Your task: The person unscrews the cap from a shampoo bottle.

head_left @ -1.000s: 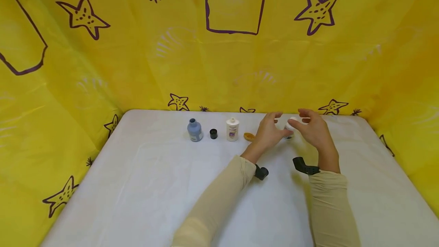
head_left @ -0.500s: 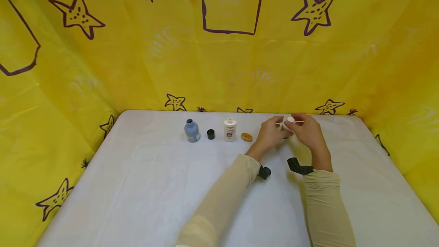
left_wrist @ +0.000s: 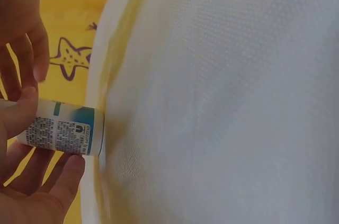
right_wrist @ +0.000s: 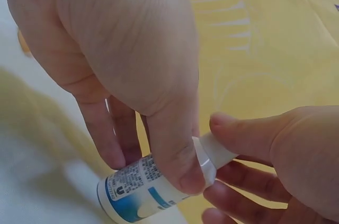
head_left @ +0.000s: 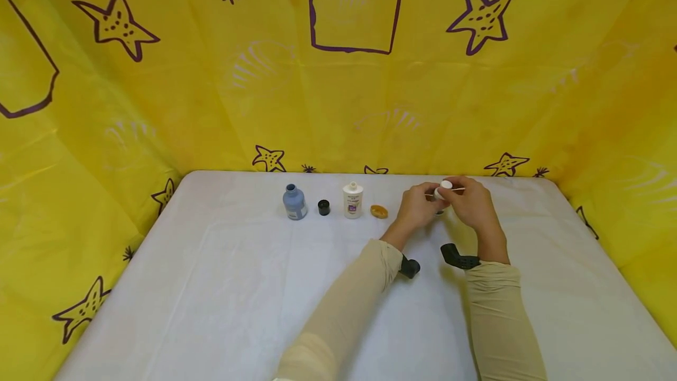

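Note:
Both hands are at a small white bottle (left_wrist: 63,128) with a printed label and a teal-blue band, on the right half of the table near its far edge. My left hand (head_left: 418,207) holds the body, its thumb high on the side and its fingers along the other side. My right hand (head_left: 471,201) comes from the right and pinches the white cap (head_left: 446,184) between thumb and fingers. In the right wrist view the bottle lies slanted, cap to the right, and the left hand covers much of its label.
Left of the hands, in a row, stand an orange-brown oval piece (head_left: 379,211), a white bottle (head_left: 352,200) with a narrow neck, a black cap (head_left: 324,207) and a blue-grey bottle (head_left: 294,202) with an uncovered mouth. A yellow printed sheet (head_left: 254,110) rises behind the table.
The right hand has closed in on the cap from looser, spread fingers. Both hands have drawn nearer together round the bottle. The head view has shifted slightly.

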`<state>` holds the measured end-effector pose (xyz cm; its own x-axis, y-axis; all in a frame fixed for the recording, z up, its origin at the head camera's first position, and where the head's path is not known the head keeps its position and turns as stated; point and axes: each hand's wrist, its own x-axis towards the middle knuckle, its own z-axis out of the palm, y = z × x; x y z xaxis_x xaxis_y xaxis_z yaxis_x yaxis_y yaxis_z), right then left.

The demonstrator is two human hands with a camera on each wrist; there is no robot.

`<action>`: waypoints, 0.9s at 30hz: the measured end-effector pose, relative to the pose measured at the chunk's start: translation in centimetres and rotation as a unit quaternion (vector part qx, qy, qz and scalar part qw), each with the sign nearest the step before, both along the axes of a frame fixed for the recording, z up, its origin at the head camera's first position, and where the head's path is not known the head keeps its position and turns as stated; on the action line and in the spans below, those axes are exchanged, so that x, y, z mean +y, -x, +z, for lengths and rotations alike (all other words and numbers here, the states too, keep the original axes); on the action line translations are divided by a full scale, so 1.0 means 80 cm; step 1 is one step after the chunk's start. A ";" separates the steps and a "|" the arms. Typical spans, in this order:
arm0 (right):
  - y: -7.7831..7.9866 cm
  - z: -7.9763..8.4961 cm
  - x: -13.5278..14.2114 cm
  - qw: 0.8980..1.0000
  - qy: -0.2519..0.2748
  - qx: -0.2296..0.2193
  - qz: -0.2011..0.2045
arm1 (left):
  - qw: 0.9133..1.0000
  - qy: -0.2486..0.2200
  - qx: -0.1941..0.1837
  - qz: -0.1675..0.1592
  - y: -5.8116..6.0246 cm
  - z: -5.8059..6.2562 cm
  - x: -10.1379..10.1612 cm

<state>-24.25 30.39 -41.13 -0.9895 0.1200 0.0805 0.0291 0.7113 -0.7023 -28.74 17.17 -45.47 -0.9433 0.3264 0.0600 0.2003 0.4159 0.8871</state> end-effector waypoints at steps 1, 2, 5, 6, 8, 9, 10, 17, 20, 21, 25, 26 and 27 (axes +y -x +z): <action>0.000 0.000 -0.001 1.000 -0.003 0.001 0.002 | 1.000 0.000 -0.002 0.001 0.000 0.001 -0.002; 0.001 0.000 -0.002 1.000 -0.007 0.003 0.003 | 1.000 0.000 -0.003 0.002 -0.001 0.002 -0.003; 0.001 0.002 -0.006 1.000 -0.017 0.017 0.007 | 1.000 -0.007 -0.008 0.003 -0.002 0.004 -0.009; 0.001 0.002 -0.007 1.000 -0.020 0.023 0.008 | 1.000 -0.009 -0.008 0.001 -0.002 0.004 -0.011; 0.000 0.004 -0.011 0.999 -0.021 0.034 0.007 | 1.000 -0.017 -0.009 -0.002 -0.003 0.005 -0.016; 0.000 0.005 -0.013 0.999 -0.019 0.037 0.006 | 1.000 -0.020 -0.011 -0.004 -0.003 0.006 -0.018; -0.001 0.006 -0.016 0.999 -0.018 0.041 0.003 | 1.000 -0.023 -0.012 -0.005 -0.004 0.006 -0.021; -0.010 0.023 -0.033 0.997 -0.008 0.077 0.010 | 0.999 -0.048 0.011 -0.010 -0.009 0.015 -0.045; -0.015 0.032 -0.041 0.995 -0.008 0.095 0.020 | 0.997 -0.066 0.023 -0.012 -0.013 0.019 -0.055; -0.017 0.034 -0.043 0.995 -0.008 0.098 0.024 | 0.997 -0.072 0.025 -0.011 -0.015 0.020 -0.058; -0.025 0.045 -0.054 0.993 -0.013 0.109 0.041 | 0.995 -0.091 0.032 -0.013 -0.023 0.022 -0.072; -0.027 0.047 -0.057 0.992 -0.016 0.113 0.044 | 0.995 -0.096 0.035 -0.015 -0.025 0.023 -0.075; -0.030 0.049 -0.060 0.992 -0.019 0.118 0.047 | 0.994 -0.101 0.037 -0.016 -0.028 0.023 -0.078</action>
